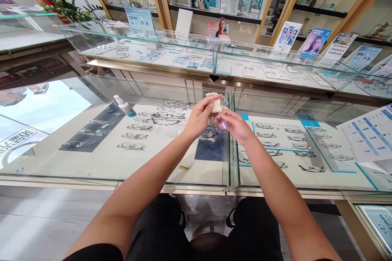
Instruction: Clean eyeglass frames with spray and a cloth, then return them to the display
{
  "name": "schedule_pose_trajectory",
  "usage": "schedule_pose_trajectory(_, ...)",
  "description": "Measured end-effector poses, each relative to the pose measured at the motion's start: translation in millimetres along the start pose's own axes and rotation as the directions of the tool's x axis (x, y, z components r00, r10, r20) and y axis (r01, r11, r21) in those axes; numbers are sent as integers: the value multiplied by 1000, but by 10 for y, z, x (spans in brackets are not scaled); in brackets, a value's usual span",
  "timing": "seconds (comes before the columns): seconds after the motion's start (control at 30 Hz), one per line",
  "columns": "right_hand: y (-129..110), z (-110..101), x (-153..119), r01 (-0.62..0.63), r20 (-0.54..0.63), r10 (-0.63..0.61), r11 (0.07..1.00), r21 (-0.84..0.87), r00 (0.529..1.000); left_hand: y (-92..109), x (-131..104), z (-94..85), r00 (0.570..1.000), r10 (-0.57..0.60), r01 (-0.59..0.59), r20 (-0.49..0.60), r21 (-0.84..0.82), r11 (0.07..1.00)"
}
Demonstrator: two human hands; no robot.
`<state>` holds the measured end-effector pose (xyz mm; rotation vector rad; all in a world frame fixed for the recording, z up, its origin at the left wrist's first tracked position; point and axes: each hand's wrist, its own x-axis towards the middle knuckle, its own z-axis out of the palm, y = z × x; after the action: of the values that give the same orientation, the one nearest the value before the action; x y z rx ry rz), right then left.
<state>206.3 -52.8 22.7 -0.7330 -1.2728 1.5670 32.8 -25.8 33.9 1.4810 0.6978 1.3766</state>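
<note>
Over the glass display counter, both of my hands are close together. My left hand (199,117) is closed on a cream cleaning cloth (216,105) with a jagged edge, its index finger stretched along the top. A pair of eyeglasses (221,125) is pinched in my right hand (238,125); one lens hangs below the fingers with a purple sheen. The other part of the glasses is up by the cloth, partly hidden by the fingers. To the left, a white spray bottle (125,107) with a blue label stands on the counter glass.
Rows of eyeglasses (131,146) lie inside the counter (171,175) beneath my arms. A printed card (369,132) stands at the right. Across a gap, a second glass showcase (147,65) carries several advertising cards, with shelves behind it. A dark stool (211,248) is between my legs.
</note>
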Motion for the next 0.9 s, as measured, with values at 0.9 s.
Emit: schedule_pose_trajectory(0.9,-127,-103,-53,24,9,-23,997,-77,1000,-13,103,-175,911,-354,401,211,-257,879)
